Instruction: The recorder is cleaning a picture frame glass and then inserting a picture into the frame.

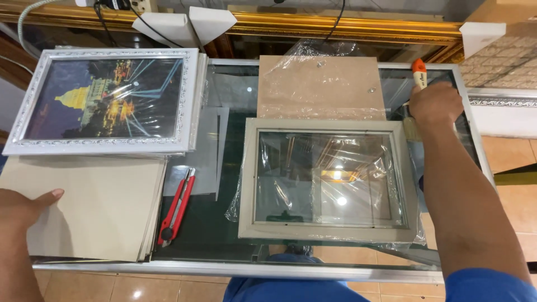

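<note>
Glass tabletop holds a grey frame at centre. Right hand is clenched around an orange-handled brush beside it; left hand rests flat, fingers loose, on a cardboard stack.

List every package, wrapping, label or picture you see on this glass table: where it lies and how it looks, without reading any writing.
Framed picture: top left, silver frame, night building, film-wrapped.
Empty grey frame: centre, glass, loose clear plastic.
Brown backing board: behind it, plastic-covered.
Brush: orange handle, in right hand.
Left hand: on the beige boards.
</note>
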